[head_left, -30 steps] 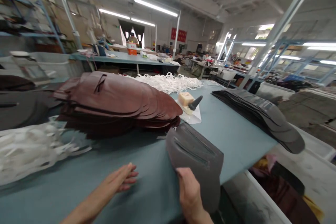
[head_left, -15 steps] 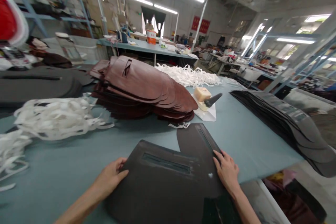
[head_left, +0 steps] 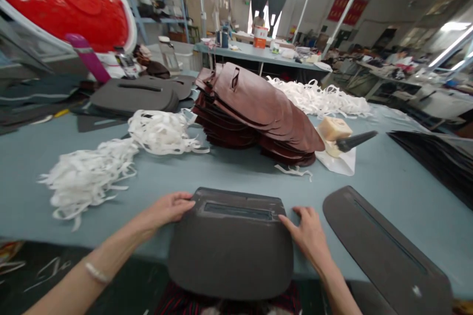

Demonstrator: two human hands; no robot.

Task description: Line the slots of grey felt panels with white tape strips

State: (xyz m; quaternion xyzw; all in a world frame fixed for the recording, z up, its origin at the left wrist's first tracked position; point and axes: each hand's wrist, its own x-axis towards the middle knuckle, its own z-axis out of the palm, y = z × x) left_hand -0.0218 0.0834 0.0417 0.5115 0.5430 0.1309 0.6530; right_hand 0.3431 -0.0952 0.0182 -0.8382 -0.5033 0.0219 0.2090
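Note:
A dark grey panel (head_left: 229, 256) with a rounded lower edge and a long slot near its top lies in front of me, overhanging the table's near edge. My left hand (head_left: 173, 208) pinches its upper left corner. At the upper right corner, my right hand (head_left: 308, 231) has its thumb against the panel, with the fingers spread away from it. A second slotted grey panel (head_left: 384, 251) lies to the right, apart from my hand. Beyond both hands stands a stack of brown leather pieces (head_left: 258, 103).
White strips lie heaped at left (head_left: 94, 177) and behind the stack. A black-handled brush (head_left: 356, 141) and a yellowish block (head_left: 334, 128) rest on white paper at right. More grey panels (head_left: 133, 96) lie back left; a dark stack (head_left: 436, 162) is far right.
The view has swung left. The slotted panel has come away from the second one and nearer to me. My right hand has left the second panel for the first one's corner.

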